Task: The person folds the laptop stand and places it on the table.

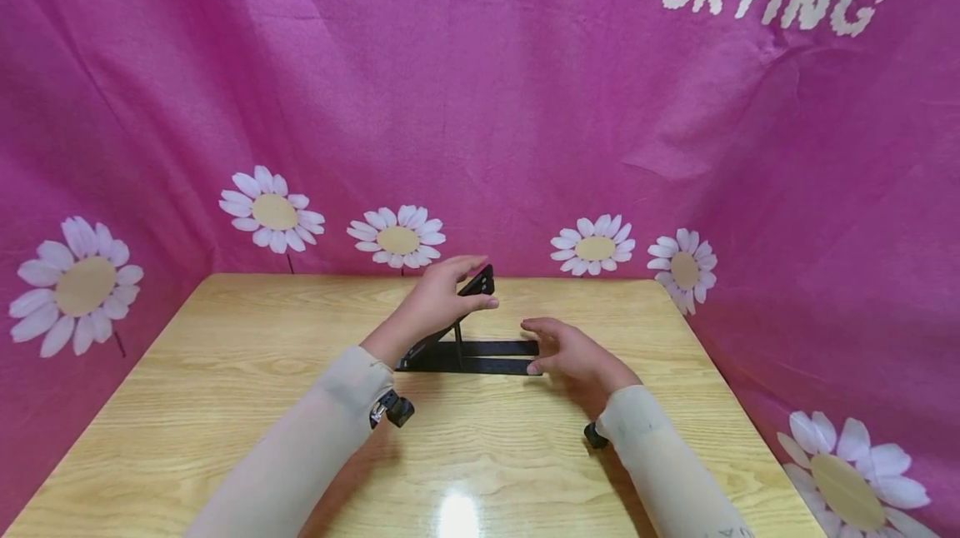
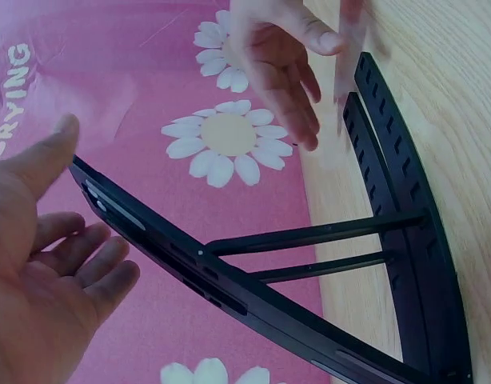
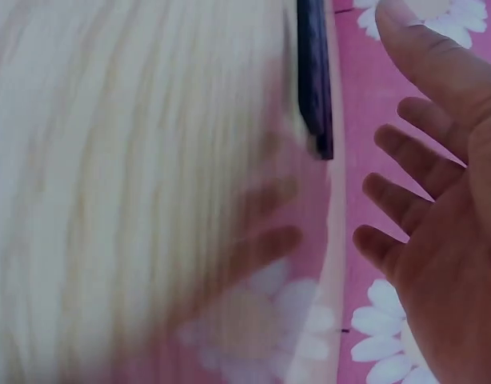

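Observation:
A black foldable laptop stand (image 1: pixel 498 348) is propped up on the wooden table, its two notched base bars lying flat and pointing right. Its upper arm (image 2: pixel 253 300) slants upward, held by two thin struts (image 2: pixel 309 237). My left hand (image 1: pixel 438 301) is around the raised end of that arm, thumb on one side and loosely bent fingers on the other; a gap shows in the left wrist view. Close by the right ends of the base bars, my right hand (image 1: pixel 573 355) holds nothing, its fingers spread apart in the right wrist view.
The glossy wooden table (image 1: pixel 247 405) reaches back to a pink cloth backdrop (image 1: pixel 510 122) printed with white daisies and lettering. More of this cloth hangs along the left and right sides. Small black devices (image 1: pixel 397 409) are strapped at both wrists.

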### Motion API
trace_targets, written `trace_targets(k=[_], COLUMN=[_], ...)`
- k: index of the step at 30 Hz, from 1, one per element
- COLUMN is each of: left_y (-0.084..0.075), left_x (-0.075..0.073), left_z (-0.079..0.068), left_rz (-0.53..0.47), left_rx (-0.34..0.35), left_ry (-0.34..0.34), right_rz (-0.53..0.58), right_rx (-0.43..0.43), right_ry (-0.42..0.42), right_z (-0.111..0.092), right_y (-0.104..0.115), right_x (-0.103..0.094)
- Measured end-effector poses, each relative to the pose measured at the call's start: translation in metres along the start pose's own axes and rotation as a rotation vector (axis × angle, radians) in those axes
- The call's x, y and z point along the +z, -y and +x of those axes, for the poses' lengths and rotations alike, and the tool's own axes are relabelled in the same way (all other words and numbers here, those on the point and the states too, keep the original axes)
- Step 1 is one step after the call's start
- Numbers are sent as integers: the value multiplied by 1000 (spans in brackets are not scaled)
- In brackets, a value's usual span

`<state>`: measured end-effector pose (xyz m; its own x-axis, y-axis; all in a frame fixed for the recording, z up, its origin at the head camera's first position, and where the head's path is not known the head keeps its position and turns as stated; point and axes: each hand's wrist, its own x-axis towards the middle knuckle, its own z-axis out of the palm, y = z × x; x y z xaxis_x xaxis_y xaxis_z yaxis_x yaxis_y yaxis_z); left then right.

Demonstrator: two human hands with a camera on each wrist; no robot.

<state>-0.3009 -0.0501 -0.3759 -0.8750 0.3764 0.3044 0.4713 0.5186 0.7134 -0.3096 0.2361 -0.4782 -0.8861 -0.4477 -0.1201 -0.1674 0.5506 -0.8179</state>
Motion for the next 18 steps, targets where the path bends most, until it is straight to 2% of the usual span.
trace_targets(k=[5,11,18], left_y=[-2,-5,-8], left_x=[2,3,3], left_z=[2,1,0], left_rz=[-3,-12,-10], left_rx=[-30,-24,-44], left_ry=[14,17,45], right_rz=[-77,-65,-271], right_rx=[15,93,39], right_ry=[12,32,85], right_z=[3,6,12], right_y=[-8,-10,-3], right_x=[-3,-6,-9])
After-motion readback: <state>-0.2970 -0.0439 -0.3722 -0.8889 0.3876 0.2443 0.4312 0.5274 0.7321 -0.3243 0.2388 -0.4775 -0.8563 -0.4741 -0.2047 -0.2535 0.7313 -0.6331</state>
